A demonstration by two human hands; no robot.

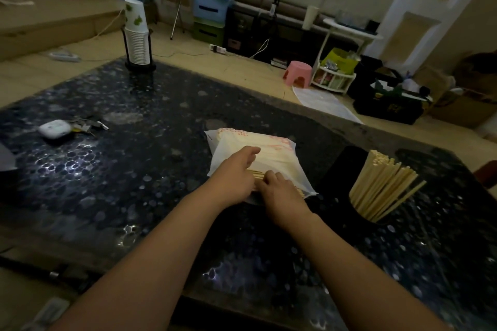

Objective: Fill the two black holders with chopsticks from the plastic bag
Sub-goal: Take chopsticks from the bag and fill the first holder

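My left hand lies on the bag at mid-frame, fingers stretched forward and pressing the plastic flat, thumb out to the side. My right hand sits just beside it at the bag's near, open end, fingers curled down onto the chopsticks poking out there; whether I have them properly pinched I cannot tell, my knuckles hide the tips.

One holder, right of the bag, already bristles with sticks that lean toward upper right. A second black shape stands between it and the bag, too dark to make out.

The risk, as I judge it: if I pull a loose handful, the thin plastic may drag along or the bundle may fan out and scatter over the table, where the dim light would make strays hard to find. Swinging right carelessly could also knock the filled holder over.
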